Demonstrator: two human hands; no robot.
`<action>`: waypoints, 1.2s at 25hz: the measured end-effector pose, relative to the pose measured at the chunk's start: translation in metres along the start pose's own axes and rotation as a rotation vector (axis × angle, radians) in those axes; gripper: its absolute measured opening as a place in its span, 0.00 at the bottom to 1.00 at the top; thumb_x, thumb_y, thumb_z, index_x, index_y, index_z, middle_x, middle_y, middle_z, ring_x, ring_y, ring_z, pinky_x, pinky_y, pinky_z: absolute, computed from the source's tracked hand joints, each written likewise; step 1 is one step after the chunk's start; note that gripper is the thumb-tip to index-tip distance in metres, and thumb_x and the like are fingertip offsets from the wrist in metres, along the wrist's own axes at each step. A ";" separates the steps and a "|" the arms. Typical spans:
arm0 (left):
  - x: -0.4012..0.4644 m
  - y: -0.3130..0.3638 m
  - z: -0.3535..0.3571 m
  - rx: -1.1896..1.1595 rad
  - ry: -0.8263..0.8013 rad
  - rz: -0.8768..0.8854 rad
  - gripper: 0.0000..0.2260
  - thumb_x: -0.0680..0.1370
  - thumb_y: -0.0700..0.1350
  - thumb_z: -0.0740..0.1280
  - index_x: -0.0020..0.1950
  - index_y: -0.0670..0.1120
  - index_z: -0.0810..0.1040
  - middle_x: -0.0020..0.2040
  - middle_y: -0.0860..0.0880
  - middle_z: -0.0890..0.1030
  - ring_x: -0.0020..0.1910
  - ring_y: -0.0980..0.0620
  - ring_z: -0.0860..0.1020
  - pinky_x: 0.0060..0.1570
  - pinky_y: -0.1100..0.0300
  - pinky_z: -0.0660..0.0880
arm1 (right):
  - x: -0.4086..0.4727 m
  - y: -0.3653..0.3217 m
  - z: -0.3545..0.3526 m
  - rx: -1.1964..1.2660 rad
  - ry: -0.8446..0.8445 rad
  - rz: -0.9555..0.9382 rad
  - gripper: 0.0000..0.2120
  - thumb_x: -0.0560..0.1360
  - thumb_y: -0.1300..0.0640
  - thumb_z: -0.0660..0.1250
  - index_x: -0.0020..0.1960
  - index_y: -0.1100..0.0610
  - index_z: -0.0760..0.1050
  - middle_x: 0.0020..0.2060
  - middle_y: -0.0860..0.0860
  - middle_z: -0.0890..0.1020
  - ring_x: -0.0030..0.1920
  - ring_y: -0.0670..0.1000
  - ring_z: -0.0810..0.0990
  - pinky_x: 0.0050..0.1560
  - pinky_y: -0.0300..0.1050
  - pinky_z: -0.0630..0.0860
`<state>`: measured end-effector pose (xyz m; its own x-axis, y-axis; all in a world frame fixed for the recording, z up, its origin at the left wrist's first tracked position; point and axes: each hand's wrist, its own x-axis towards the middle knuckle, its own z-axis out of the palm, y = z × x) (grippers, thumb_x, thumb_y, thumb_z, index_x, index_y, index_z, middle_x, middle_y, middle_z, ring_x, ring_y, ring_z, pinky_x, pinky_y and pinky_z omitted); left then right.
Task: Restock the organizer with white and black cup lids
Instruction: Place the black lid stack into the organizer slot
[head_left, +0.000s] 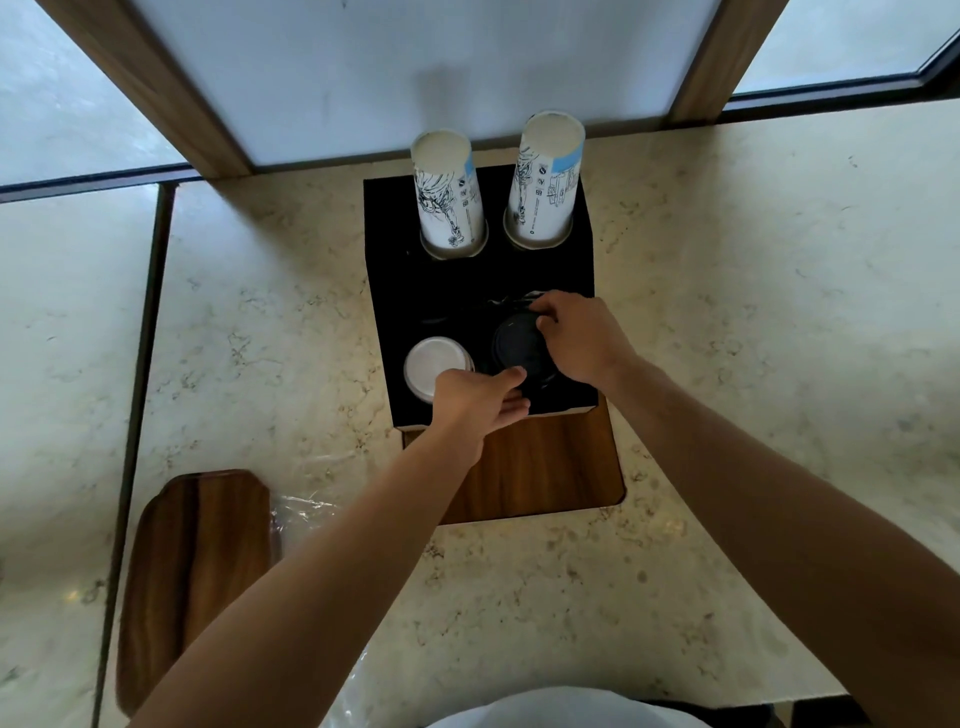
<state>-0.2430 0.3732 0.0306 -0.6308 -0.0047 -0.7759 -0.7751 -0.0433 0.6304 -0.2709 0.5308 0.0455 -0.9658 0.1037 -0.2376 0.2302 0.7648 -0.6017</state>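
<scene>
Pale marble counter (727, 312) carrying a black box-shaped organizer (395, 270), both hands working at its lid slots.

At five o'clock in the organizer, the right hand (576, 343) and left hand (478, 400) are pinching the stack of black round plastic lids (517, 348) from opposite sides; the stack of white round lids (434, 364) is sitting at seven o'clock, printed paper cups (449, 197) standing behind.

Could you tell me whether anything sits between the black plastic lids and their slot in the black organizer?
Nothing visible does: both hands, left and right, hold the black lids directly over the organizer's front-right slot.
</scene>
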 end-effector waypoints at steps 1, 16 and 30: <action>0.000 -0.001 0.001 -0.004 0.003 0.001 0.12 0.74 0.40 0.79 0.48 0.34 0.80 0.47 0.35 0.86 0.41 0.43 0.88 0.38 0.55 0.85 | 0.002 -0.001 0.002 -0.036 -0.020 -0.008 0.16 0.84 0.60 0.58 0.69 0.59 0.77 0.61 0.59 0.83 0.59 0.59 0.81 0.53 0.43 0.73; -0.003 0.002 0.009 0.114 0.026 -0.009 0.08 0.79 0.39 0.73 0.43 0.38 0.78 0.47 0.37 0.86 0.44 0.43 0.87 0.42 0.52 0.86 | -0.008 0.005 0.015 0.055 0.071 0.033 0.14 0.84 0.58 0.61 0.67 0.60 0.77 0.56 0.57 0.85 0.56 0.56 0.83 0.51 0.44 0.77; -0.020 0.003 -0.012 0.065 -0.090 -0.028 0.18 0.76 0.43 0.77 0.58 0.33 0.78 0.48 0.33 0.85 0.42 0.41 0.88 0.42 0.51 0.86 | -0.024 -0.004 0.005 0.069 -0.006 0.034 0.22 0.84 0.53 0.60 0.76 0.59 0.67 0.69 0.59 0.76 0.67 0.58 0.76 0.66 0.52 0.75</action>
<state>-0.2325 0.3611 0.0475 -0.6074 0.0853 -0.7898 -0.7913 0.0226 0.6110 -0.2476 0.5222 0.0501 -0.9565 0.1248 -0.2637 0.2710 0.7150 -0.6444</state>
